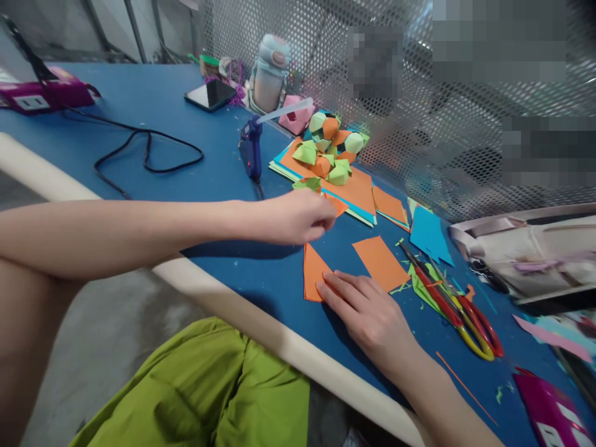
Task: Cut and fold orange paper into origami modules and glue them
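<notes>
A folded piece of orange paper [313, 273] lies on the blue table near its front edge. My right hand [367, 316] rests on it, fingers stretched out and fingertips pressing its right side. My left hand [305, 217] is curled closed just above the paper's top end; whatever its fingers may grip is hidden. Flat beside my right hand lies another orange paper piece [382, 264]. Behind my left hand, green and orange folded paper shapes [326, 155] sit on a stack of coloured sheets [358, 189].
Scissors with red and yellow handles [465, 323] lie at the right among green scraps. A blue glue gun [251, 146] stands behind my left forearm. Further back are a bottle [270, 74], a phone [212, 94] and a black cable [149, 146]. A beige bag [535, 248] leans against the perforated metal panel.
</notes>
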{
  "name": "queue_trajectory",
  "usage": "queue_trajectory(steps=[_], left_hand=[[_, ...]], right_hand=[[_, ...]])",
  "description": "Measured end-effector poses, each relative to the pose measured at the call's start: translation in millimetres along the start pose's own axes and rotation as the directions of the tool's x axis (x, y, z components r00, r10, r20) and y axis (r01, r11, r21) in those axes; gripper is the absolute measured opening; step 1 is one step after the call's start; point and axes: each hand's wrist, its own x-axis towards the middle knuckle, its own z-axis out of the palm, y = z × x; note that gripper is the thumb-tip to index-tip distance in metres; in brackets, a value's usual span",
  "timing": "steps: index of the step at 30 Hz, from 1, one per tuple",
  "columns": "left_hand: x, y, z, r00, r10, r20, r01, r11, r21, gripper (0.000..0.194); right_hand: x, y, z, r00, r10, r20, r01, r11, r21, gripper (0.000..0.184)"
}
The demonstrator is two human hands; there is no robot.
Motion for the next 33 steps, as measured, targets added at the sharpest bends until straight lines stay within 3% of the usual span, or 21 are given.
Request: queue_trajectory(steps=[4,9,13,22,33], left_hand=[[-6,15,10.3,0.982,0.16,0.096,-0.148,0.981,-0.129,0.013],[-11,17,15.3,0.945,0.142,0.295,-0.132,0.99,-0.053,0.011],[-11,20,13.4,0.933,0.11,0.341,-0.126,0.992,0.023,0.018],[-11,24,10.0,0.917,0.064,0.393,-0.081,0.996,0.027,0.03],[-14,26,18.4,0.941,0.073,0.33,-0.098,0.993,0.061,0.038]], right_hand=[[-1,0,1,1.0,0.018,0.022,-0.019,1.0,0.011,0.03],[-2,1,-1,0.998,0.024,0.058,-0.025,1.0,0.012,0.032],[-2,2,-2,0.997,0.026,0.072,-0.03,0.998,0.057,0.032],[-5,4,-14,0.987,0.098,0.131,-0.101,0.995,0.018,0.029],[-5,3,-14,0.984,0.107,0.142,-0.114,0.992,0.045,0.026]])
